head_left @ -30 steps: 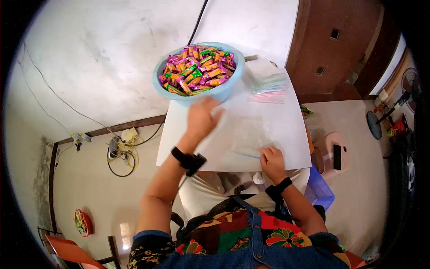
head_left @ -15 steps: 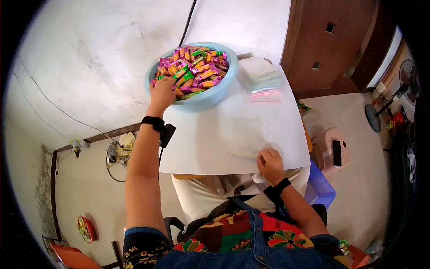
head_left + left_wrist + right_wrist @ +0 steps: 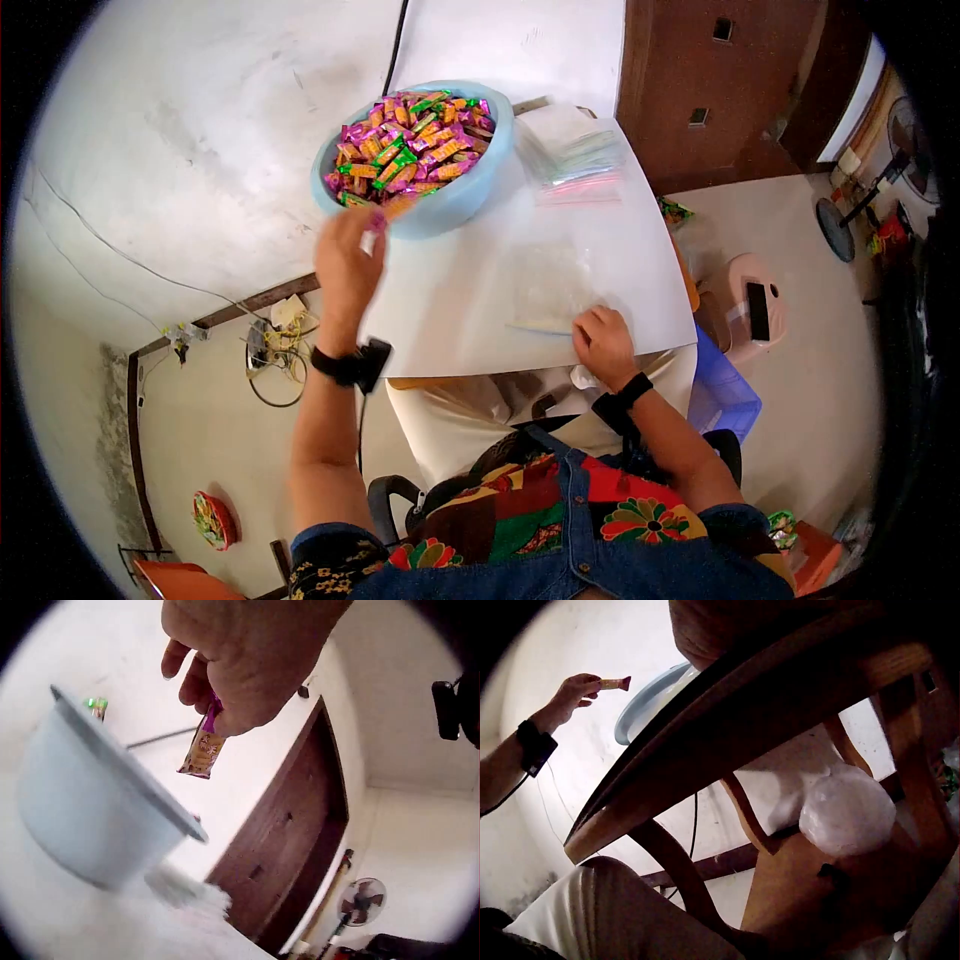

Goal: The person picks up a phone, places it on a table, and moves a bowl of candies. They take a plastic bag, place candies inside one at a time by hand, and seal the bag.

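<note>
The left hand (image 3: 347, 268) pinches one wrapped snack (image 3: 396, 208) by its end, just off the near left rim of a light blue basin (image 3: 465, 190) heaped with purple and green wrapped snacks (image 3: 400, 150). In the left wrist view the snack (image 3: 202, 750) hangs from thumb and fingertips beside the basin (image 3: 97, 795). At the table's front edge the right hand (image 3: 604, 345) rests with bent fingers at the edge of a clear plastic bag (image 3: 550, 285) lying flat; whether it grips the bag cannot be told.
A stack of clear zip bags (image 3: 580, 170) lies at the back right of the white table (image 3: 440, 310). Below the table's right side are a blue crate (image 3: 725, 390) and a pink stool (image 3: 745, 330). Cables (image 3: 280, 350) lie on the floor at left.
The left hand went to the basin's left side, then drew back toward the person with one snack between its fingers. The right hand stays by the flat bag.
</note>
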A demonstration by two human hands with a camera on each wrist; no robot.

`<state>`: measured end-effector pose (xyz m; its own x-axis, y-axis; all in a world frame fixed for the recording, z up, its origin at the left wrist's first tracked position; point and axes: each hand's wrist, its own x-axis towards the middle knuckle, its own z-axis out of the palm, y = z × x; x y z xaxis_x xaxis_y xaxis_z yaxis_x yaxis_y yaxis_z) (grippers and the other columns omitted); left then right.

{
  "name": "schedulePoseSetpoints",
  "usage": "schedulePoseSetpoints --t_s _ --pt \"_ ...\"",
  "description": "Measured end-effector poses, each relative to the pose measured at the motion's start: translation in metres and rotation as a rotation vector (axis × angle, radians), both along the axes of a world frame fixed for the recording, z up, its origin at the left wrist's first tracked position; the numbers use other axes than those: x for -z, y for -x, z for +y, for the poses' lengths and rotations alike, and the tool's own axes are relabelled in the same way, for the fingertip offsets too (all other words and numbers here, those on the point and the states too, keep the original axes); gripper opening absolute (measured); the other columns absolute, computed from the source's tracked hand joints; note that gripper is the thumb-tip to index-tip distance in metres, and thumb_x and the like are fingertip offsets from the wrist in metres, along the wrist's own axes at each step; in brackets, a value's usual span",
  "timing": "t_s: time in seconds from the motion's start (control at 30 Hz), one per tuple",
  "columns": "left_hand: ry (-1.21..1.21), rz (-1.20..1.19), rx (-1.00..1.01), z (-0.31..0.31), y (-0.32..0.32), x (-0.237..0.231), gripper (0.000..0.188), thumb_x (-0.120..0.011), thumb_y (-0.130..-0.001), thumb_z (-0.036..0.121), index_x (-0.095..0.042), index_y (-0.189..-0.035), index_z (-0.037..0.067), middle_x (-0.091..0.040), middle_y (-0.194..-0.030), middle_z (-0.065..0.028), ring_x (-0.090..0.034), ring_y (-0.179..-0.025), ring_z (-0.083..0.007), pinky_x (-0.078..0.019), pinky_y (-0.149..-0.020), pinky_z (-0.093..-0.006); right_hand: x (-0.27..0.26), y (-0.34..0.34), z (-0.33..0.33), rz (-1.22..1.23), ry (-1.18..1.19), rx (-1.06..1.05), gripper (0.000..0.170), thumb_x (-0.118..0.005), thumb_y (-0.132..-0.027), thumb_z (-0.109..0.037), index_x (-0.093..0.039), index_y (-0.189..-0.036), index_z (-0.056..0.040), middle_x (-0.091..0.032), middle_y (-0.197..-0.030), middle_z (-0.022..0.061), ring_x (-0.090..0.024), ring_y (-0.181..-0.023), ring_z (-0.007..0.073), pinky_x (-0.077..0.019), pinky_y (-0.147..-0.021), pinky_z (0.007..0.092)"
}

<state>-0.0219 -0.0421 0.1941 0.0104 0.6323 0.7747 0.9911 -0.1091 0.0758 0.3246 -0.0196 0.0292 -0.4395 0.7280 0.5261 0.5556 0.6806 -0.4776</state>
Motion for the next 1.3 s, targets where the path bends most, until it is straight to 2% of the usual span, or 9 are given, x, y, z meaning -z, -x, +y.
schedulePoseSetpoints --t_s 0.1,0.3,0.37,0.43,0.57,0.63,0.7,0.97,1.3 --pt "0.141 -0.01 0.178 -0.012 -0.041 0.06 0.02 -0.069 -0.076 0.012 -0.068 -0.096 0.011 -0.064 -0.085 -0.0058 -0.061 -0.078 -0.0276 -0.0473 -0.064 -0.0412 0.001 0.0 -0.003 0.061 0.006 0.022 0.007 -0.062 -0.077 -0.005 -0.056 -0.078 -0.0057 -0.054 -0.079 0.0107 -0.053 -0.076 0.0316 -0.0424 -0.072 0.0437" --pt "0.398 0.286 0.184 -0.004 -0.096 0.124 0.028 -0.056 -0.081 0.01 -0.062 -0.108 0.012 -0.059 -0.08 -0.0017 -0.06 -0.078 -0.0216 -0.0461 -0.061 -0.0383 0.007 -0.004 0.002 0.066 0.05 0.149 0.008 -0.064 -0.074 -0.006 -0.057 -0.078 -0.0087 -0.055 -0.078 0.0087 -0.054 -0.077 0.0312 -0.0411 -0.071 0.0441" --pt "0.555 0.301 0.182 0.001 -0.097 0.135 0.029 -0.064 -0.08 0.017 -0.068 -0.109 0.016 -0.059 -0.086 -0.0029 -0.059 -0.082 -0.0231 -0.0476 -0.065 -0.0374 0.007 -0.008 0.008 0.032 0.038 0.174 0.009 -0.064 -0.073 -0.007 -0.058 -0.078 -0.0092 -0.056 -0.078 0.0084 -0.055 -0.078 0.031 -0.0407 -0.071 0.0435" --pt "0.672 0.247 0.248 -0.001 -0.1 0.114 0.023 -0.066 -0.079 0.02 -0.069 -0.101 0.014 -0.061 -0.09 -0.0047 -0.06 -0.085 -0.025 -0.0486 -0.067 -0.0371 0.007 -0.008 0.009 -0.019 0.006 0.189 0.009 -0.065 -0.072 -0.007 -0.059 -0.078 -0.0093 -0.057 -0.078 0.0082 -0.055 -0.079 0.0308 -0.0403 -0.07 0.0427" --pt "0.414 -0.032 0.187 0.025 -0.069 0.051 0.02 -0.074 -0.075 0.016 -0.067 -0.092 0.008 -0.064 -0.096 -0.0107 -0.06 -0.092 -0.0331 -0.0506 -0.076 -0.0425 0.006 -0.006 0.012 -0.015 -0.018 0.2 0.009 -0.065 -0.072 -0.008 -0.059 -0.078 -0.0088 -0.057 -0.078 0.0088 -0.056 -0.078 0.0312 -0.0405 -0.07 0.0432" --pt "0.046 0.062 0.089 0.058 -0.031 0.041 0.02 -0.074 -0.074 0.013 -0.068 -0.093 0.008 -0.064 -0.093 -0.0129 -0.06 -0.093 -0.0344 -0.0502 -0.078 -0.0428 0.008 -0.006 0.015 -0.007 -0.033 0.212 0.008 -0.065 -0.072 -0.008 -0.059 -0.078 -0.0086 -0.057 -0.078 0.0092 -0.056 -0.078 0.0314 -0.0407 -0.069 0.0435" --pt "0.031 -0.044 -0.032 0.078 -0.01 0.019 0.018 -0.069 -0.08 0.021 -0.065 -0.088 0.005 -0.063 -0.091 -0.0139 -0.06 -0.089 -0.0347 -0.0501 -0.074 -0.0442 0.003 -0.008 0.014 0.014 -0.025 0.192 0.011 -0.064 -0.07 -0.004 -0.058 -0.078 -0.009 -0.055 -0.075 0.0081 -0.054 -0.074 0.0309 -0.0394 -0.067 0.0423" --pt "0.435 -0.138 -0.428 0.108 0.003 0.009 0.028 -0.073 -0.077 0.032 -0.063 -0.085 0.006 -0.067 -0.084 -0.0129 -0.065 -0.079 -0.0354 -0.0515 -0.066 -0.0478 0.003 -0.011 0.013 -0.003 -0.016 0.188 0.008 -0.064 -0.074 -0.008 -0.058 -0.079 -0.0087 -0.057 -0.078 0.0095 -0.055 -0.076 0.0316 -0.0405 -0.069 0.0441" --pt "-0.033 -0.206 -0.184 0.029 -0.033 0.001 0.014 -0.07 -0.08 0.016 -0.06 -0.078 0.007 -0.061 -0.07 -0.0094 -0.06 -0.067 -0.0293 -0.0468 -0.058 -0.0423 0.009 -0.009 0.014 -0.041 -0.015 0.206 0.008 -0.064 -0.076 -0.009 -0.059 -0.082 -0.0088 -0.057 -0.079 0.0097 -0.055 -0.078 0.0313 -0.0401 -0.072 0.0437"
